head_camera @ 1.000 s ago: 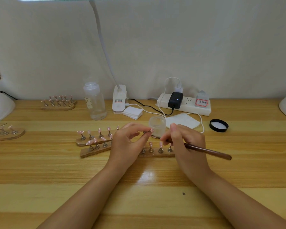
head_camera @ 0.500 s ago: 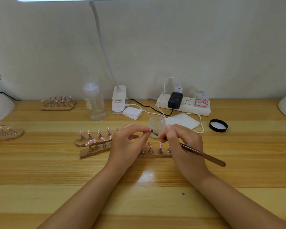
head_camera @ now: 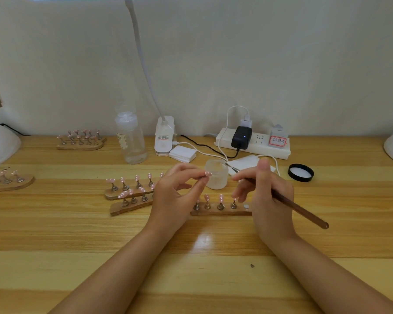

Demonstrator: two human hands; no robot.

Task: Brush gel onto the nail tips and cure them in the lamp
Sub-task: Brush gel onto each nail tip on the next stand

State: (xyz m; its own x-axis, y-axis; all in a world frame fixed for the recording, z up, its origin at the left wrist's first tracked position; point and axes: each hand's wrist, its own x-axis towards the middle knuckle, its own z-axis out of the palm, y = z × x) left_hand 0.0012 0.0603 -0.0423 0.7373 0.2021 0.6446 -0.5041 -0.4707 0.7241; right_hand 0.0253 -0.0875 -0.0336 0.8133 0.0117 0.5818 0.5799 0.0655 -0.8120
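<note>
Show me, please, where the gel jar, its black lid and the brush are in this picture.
gel jar (head_camera: pixel 216 175): head view, on its frosted side wall.
black lid (head_camera: pixel 301 172): head view, on its pale inner face.
brush (head_camera: pixel 300 210): head view, on the brown handle behind the right hand (head_camera: pixel 267 196).

Clear bottle (head_camera: pixel 130 138) label reads "AIL" in part; lamp base (head_camera: pixel 164 137) sticker print and red-bordered tag (head_camera: pixel 278 140) on the power strip (head_camera: pixel 252 145) are illegible.

One head-worn view; faces forward and down, close over the table (head_camera: pixel 55 234)
</note>
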